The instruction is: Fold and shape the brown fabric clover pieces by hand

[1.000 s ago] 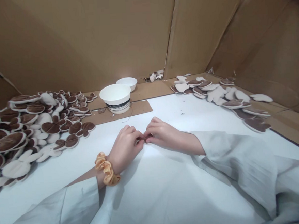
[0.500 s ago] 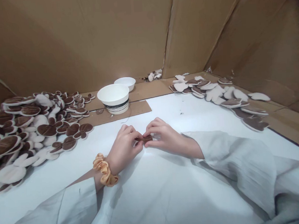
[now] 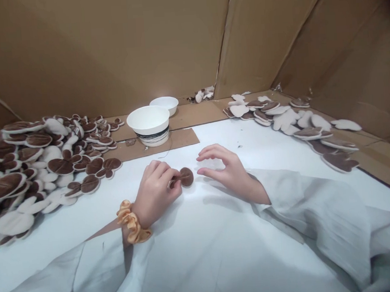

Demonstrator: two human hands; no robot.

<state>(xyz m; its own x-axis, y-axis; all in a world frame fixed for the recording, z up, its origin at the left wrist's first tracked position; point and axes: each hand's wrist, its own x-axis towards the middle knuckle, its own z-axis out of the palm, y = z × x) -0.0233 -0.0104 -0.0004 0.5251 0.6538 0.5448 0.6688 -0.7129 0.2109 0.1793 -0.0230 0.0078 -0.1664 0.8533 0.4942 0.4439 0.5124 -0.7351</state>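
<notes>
I have the left hand [image 3: 156, 186] in a narrow pinch, thumb and fingers holding a small brown piece [image 3: 186, 177] of soft cloth by its left end. The rounded end of the piece pokes out just to the right of that grip, and I can make out a line across it. The part under the fingers is hidden from me, and I cannot tell whether the piece touches the white table [image 3: 211, 136] below.

Near the grip, on its right, I see the right hand [image 3: 228, 168] held wide, thumb and fingers parted and pointing at the brown piece, apart from it. On the near side of the grip, an orange scrunchie [image 3: 133, 223] circles the left wrist, next to a pale sleeve [image 3: 96, 259].

Just beyond the grip and a little to its left, I see a white bowl [image 3: 148, 118] with dark thread [image 3: 152, 138] wound around its outside; it stands on a cardboard strip [image 3: 186, 137]. A smaller bowl [image 3: 170, 104] sits behind it, partly covered by it in my view.

Well to the left of the grip, a big pile [image 3: 66, 165] of brown and white cloth shapes spreads toward me. Far to the right and beyond it, I see a looser heap [image 3: 285, 121] of similar shapes. Cardboard walls [image 3: 108, 45] rise behind everything.
</notes>
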